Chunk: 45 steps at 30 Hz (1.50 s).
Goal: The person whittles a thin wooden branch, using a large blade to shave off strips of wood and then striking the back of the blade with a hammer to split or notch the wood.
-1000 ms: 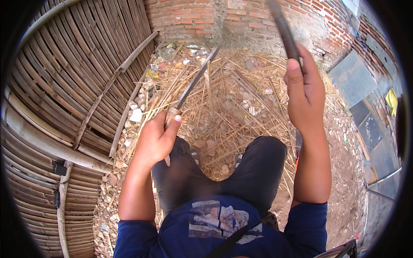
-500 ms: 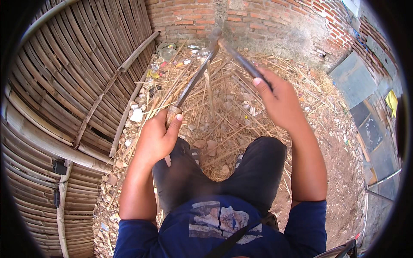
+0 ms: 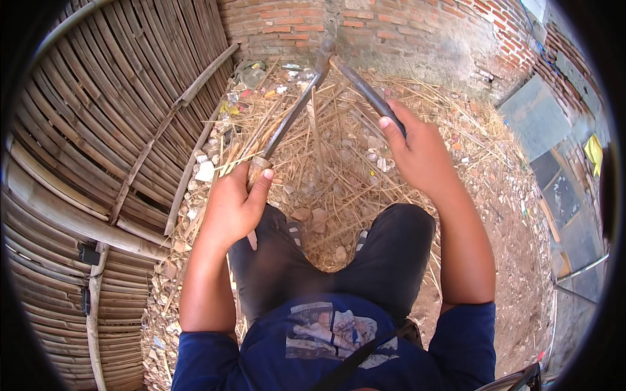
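Note:
My left hand is wrapped round the wooden handle of a long, narrow-bladed knife. Its dark blade slants up and away to the right. In my right hand is a hammer with a dark handle, the thumb lying along it. The hammer's rusty head is at the blade's far end, and the two tools form a peak. Whether the head touches the blade, I cannot tell. The blade's tip is hard to make out there.
Dry straw and stones litter the ground between my knees. A bamboo wall stands at the left, a brick wall ahead. Grey panels lean at the right, near a yellow scrap. Bare soil lies beside my right arm.
My right hand and the hammer have shifted slightly left and up, and their blur has cleared. My left hand keeps its grip on the knife, moving only slightly.

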{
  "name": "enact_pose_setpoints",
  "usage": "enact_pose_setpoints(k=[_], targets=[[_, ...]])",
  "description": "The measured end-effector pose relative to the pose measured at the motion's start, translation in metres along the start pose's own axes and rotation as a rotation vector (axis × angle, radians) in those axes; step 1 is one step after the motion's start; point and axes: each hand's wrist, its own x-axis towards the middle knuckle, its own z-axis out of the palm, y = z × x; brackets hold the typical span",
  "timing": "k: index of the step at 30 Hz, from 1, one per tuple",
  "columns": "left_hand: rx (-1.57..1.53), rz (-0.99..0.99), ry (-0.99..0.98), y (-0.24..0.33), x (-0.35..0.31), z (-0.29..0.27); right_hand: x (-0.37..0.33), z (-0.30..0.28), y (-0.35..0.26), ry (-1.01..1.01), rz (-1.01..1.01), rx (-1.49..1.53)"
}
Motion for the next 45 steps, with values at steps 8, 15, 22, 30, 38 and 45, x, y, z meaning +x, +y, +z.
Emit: enact_pose_setpoints(k=[8, 15, 22, 30, 38, 45], targets=[[0.022, 0.013, -0.036, 0.005, -0.004, -0.003, 0.000, -0.032, -0.017, 0.354, -0.194, 0.253], [-0.071, 0.047, 0.064, 0.004, -0.006, 0.003, -0.009, 0.014, 0.014, 0.002, -0.006, 0.030], [-0.074, 0.043, 0.060, -0.008, -0.003, 0.001, -0.016, 0.057, 0.089, -0.585, 0.097, -0.339], [-0.082, 0.001, 0.076, -0.015, -0.005, 0.000, -0.020, -0.014, 0.016, 0.136, 0.031, 0.030], [-0.064, -0.005, -0.010, -0.003, -0.006, 0.001, -0.012, -0.006, -0.018, 0.389, -0.182, 0.119], [0.002, -0.026, -0.043, 0.002, -0.007, -0.003, -0.010, 0.043, 0.005, -0.014, -0.031, 0.030]])
